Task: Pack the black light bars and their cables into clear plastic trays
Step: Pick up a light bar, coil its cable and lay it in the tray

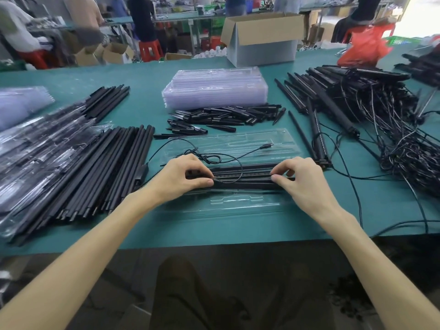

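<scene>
Head camera view, looking down at a green table [238,231] from a seated person's position, with two bare forearms reaching forward. One open clear plastic tray [240,204] lies flat in front of the person, its two moulded halves spread near and far. Across its middle lie black light bars [242,179], long and slim and set side by side lengthwise; there seem to be three, though the exact count is hard to tell, and one shows a row of small dots along its face. The left hand [188,177] pinches the bars' left end between thumb and curled fingers, and the right hand [302,179] pinches the right end the same way. One thin black cable [232,160] loops over the bars and the far half of the tray, ending in a small plug [266,146]. Behind the tray lies one loose pile of short black pointed spikes [226,117], and behind that one stack of empty clear trays [214,91]. To the left, two groups of long black rods [114,167] lie in rows, beside packed trays [28,148] overlapping one another. To the right is one heap of more light bars [345,96] with a tangle of black cables [404,151] trailing off the table edge. At the far edge stand one open cardboard box [262,39] and one red plastic bag [366,46]
</scene>
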The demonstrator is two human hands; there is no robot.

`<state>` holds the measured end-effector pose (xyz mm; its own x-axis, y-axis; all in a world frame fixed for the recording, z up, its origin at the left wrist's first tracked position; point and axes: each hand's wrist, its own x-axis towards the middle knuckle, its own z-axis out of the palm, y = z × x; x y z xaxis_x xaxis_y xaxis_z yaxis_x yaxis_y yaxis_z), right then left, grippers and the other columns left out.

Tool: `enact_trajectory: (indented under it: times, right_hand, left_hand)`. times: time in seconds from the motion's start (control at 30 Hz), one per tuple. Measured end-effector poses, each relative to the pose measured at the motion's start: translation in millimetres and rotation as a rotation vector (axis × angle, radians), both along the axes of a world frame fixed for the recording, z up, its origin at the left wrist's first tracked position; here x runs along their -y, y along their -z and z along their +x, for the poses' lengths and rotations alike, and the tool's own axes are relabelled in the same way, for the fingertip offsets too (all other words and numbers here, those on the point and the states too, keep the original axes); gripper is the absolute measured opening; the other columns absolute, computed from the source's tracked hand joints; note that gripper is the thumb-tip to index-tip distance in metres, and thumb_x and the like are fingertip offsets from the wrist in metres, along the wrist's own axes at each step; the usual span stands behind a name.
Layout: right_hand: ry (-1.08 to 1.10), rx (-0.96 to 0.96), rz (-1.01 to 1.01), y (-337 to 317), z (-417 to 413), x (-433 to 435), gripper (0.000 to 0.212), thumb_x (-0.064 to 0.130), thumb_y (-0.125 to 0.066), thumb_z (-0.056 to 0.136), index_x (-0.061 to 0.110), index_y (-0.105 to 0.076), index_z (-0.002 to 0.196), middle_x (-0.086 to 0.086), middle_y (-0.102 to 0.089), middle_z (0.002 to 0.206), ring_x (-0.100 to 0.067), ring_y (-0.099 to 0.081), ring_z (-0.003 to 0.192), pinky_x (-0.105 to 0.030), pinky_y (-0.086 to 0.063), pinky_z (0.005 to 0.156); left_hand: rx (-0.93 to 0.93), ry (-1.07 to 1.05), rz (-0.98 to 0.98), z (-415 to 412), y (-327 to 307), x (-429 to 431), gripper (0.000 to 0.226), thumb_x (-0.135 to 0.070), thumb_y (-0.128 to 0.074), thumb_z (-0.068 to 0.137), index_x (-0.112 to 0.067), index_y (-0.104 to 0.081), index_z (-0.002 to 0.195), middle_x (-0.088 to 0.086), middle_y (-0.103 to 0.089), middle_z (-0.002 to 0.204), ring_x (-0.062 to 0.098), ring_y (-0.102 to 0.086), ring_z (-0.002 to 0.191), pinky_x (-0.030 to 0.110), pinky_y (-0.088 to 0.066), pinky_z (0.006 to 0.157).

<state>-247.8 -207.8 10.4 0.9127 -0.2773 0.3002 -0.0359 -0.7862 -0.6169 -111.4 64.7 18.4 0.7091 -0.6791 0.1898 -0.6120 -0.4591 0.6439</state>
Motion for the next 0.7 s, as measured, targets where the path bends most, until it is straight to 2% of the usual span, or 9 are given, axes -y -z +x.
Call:
enact_trajectory:
  times: [0.13,0.3,0.5,0.7]
  right_hand:
    - [0.011,0.002,-0.017,1,-1,1,0.004,0.023,-0.070,0.093,0.027,-0.072,0.091,0.012,-0.065,0.089,-0.013,-0.049,0.098,-0.026,-0.040,0.085]
    - [0.021,-0.011,-0.040,1,-6,7,0.002,0.024,-0.071,0.092,0.025,-0.072,0.092,0.013,-0.065,0.091,-0.014,-0.049,0.102,-0.029,-0.040,0.087]
    - [0.048,-0.049,-0.087,-4,-11,12,0.009,0.028,-0.065,0.096,0.024,-0.073,0.098,0.007,-0.067,0.097,-0.019,-0.051,0.105,-0.044,-0.041,0.101]
    - [-0.028,-0.134,-0.085,-5,-15,15,0.017,0.014,-0.060,0.099,0.018,-0.070,0.113,0.002,-0.063,0.107,-0.019,-0.052,0.110,-0.036,-0.041,0.102]
  left_hand:
    - [-0.002,-0.008,-0.009,-2,2,-2,0.015,-0.027,-0.082,0.082,-0.024,-0.079,0.096,-0.003,-0.065,0.101,0.009,-0.059,0.099,0.019,-0.044,0.087]
    - [0.008,-0.006,-0.027,-4,5,-1,0.015,-0.025,-0.081,0.082,-0.021,-0.079,0.096,0.000,-0.065,0.099,0.013,-0.059,0.098,0.024,-0.047,0.086]
    - [0.021,-0.036,-0.061,-7,5,1,0.012,-0.025,-0.081,0.082,-0.021,-0.080,0.093,-0.001,-0.067,0.097,0.014,-0.061,0.098,0.033,-0.048,0.090]
    - [-0.002,-0.036,-0.071,-6,7,0,0.010,-0.024,-0.081,0.083,-0.022,-0.079,0.092,-0.002,-0.067,0.098,0.014,-0.062,0.097,0.029,-0.048,0.088]
